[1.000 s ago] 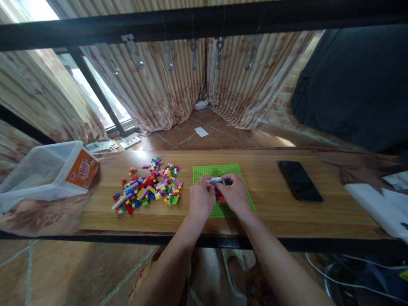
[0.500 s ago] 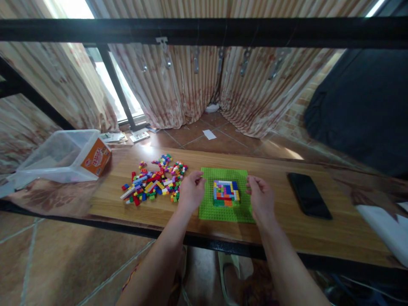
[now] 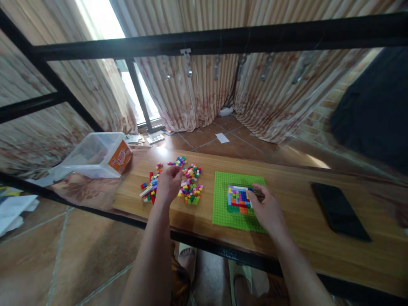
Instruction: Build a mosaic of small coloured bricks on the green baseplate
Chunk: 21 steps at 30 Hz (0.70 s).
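Observation:
Over the pile of loose toy bricks (image 3: pixel 191 187) on the left, my left hand (image 3: pixel 168 185) reaches down with its fingers curled together. Anything between those fingertips is hidden. A green studded baseplate (image 3: pixel 221 212) lies in front of me, bearing a low rectangular build of colourful bricks (image 3: pixel 237 197) with a mixed pattern on top. My right hand (image 3: pixel 267 208) is at the build's right edge, thumb and fingers drawn together. Its thumb tip overlaps the edge of the bricks; whether a small piece is pinched there I cannot make out.
The wooden table (image 3: pixel 200 223) carries a black phone (image 3: pixel 339 210) on the right. A clear plastic box (image 3: pixel 92 155) with an orange label lies at the left end. A dark metal bar (image 3: pixel 223 40) crosses above, before the curtains (image 3: pixel 197 97).
My left hand has moved left from beside the baseplate to over the loose bricks. My right hand has come in to the build's right edge. The view has turned a little left.

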{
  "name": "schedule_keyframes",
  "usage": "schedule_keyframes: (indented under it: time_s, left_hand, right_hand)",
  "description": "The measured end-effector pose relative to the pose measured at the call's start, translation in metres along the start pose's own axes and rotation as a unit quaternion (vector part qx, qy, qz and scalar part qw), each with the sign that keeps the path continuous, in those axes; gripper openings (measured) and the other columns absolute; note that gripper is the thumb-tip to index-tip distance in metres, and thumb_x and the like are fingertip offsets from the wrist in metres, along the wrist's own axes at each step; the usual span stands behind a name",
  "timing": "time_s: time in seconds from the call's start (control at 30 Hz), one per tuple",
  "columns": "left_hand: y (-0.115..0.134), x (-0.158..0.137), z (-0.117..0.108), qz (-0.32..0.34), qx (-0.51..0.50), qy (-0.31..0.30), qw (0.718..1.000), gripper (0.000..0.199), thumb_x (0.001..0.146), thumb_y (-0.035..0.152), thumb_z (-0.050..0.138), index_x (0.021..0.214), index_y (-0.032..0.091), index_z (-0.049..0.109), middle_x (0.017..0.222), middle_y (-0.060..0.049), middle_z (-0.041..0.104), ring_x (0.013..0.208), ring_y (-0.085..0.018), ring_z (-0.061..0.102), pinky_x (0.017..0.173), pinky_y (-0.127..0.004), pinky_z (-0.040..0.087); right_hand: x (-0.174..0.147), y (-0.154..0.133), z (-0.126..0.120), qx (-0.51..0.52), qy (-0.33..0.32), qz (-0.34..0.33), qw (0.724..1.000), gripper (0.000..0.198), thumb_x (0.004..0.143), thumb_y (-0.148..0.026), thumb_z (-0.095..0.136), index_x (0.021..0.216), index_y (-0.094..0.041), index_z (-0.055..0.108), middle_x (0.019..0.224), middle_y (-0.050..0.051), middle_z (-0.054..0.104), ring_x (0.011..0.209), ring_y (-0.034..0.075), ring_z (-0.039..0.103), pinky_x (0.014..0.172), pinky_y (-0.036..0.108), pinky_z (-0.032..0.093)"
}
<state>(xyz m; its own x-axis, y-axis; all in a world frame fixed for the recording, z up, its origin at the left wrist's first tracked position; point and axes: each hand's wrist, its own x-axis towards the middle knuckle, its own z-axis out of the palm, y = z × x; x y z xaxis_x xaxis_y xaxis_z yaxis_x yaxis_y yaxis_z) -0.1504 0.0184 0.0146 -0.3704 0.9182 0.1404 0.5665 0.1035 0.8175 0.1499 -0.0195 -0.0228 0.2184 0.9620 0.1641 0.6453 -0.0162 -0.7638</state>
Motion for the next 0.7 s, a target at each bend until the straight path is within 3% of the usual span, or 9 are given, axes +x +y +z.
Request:
schedule_keyframes:
  time_s: [0.1,0.17,0.27,0.43,0.5,0.7]
  left_hand:
    - [-0.013,0.008,-0.028,-0.032,0.067,0.063,0.995,0.03,0.081,0.023,0.054,0.104,0.014,0.072,0.093,-0.009,0.075,0.082,-0.018,0.067,0.076,-0.026,0.05]
    - [-0.016,0.007,-0.036,-0.045,0.105,0.071,0.991,0.03,0.082,0.021,0.053,0.104,0.015,0.072,0.095,-0.01,0.075,0.084,-0.019,0.068,0.077,-0.027,0.05]
    - [-0.01,0.001,-0.032,-0.026,0.138,0.03,0.99,0.026,0.08,0.02,0.056,0.098,0.019,0.074,0.093,-0.008,0.075,0.086,-0.02,0.067,0.079,-0.028,0.049]
    - [0.007,-0.011,-0.011,0.061,0.169,-0.053,0.982,0.024,0.077,0.017,0.059,0.093,0.024,0.076,0.091,-0.005,0.075,0.089,-0.021,0.067,0.083,-0.029,0.049]
    - [0.008,-0.011,-0.01,0.078,0.182,-0.055,0.979,0.03,0.075,0.011,0.056,0.093,0.024,0.076,0.095,-0.006,0.074,0.093,-0.021,0.066,0.087,-0.03,0.048]
    - [-0.006,-0.005,-0.033,-0.027,0.23,0.007,0.973,0.043,0.069,0.003,0.056,0.104,0.021,0.074,0.105,-0.011,0.072,0.1,-0.023,0.064,0.089,-0.032,0.047]
  right_hand:
    - [0.001,0.003,-0.002,-0.016,0.001,0.009,1.0,0.052,0.082,-0.052,0.049,0.115,-0.014,0.063,0.107,0.016,0.068,0.086,0.026,0.065,0.079,0.041,0.049]
    - [0.003,0.005,-0.003,-0.025,-0.007,0.008,1.0,0.054,0.081,-0.054,0.05,0.114,-0.014,0.064,0.106,0.016,0.069,0.084,0.025,0.065,0.077,0.04,0.049]
    - [0.004,0.004,-0.002,-0.033,-0.011,0.012,0.999,0.056,0.08,-0.057,0.049,0.114,-0.015,0.065,0.103,0.015,0.069,0.082,0.026,0.065,0.075,0.04,0.048]
    - [0.005,-0.001,-0.003,-0.043,-0.001,0.03,0.999,0.06,0.077,-0.06,0.05,0.112,-0.015,0.066,0.091,0.013,0.07,0.07,0.024,0.063,0.068,0.038,0.048]
    - [0.005,-0.001,-0.005,-0.045,-0.003,0.036,0.998,0.059,0.076,-0.06,0.051,0.112,-0.015,0.066,0.09,0.013,0.07,0.068,0.024,0.063,0.067,0.039,0.048]
    - [0.008,0.003,-0.007,-0.069,-0.005,0.046,0.997,0.059,0.076,-0.059,0.05,0.112,-0.016,0.067,0.089,0.012,0.071,0.07,0.027,0.064,0.069,0.04,0.048]
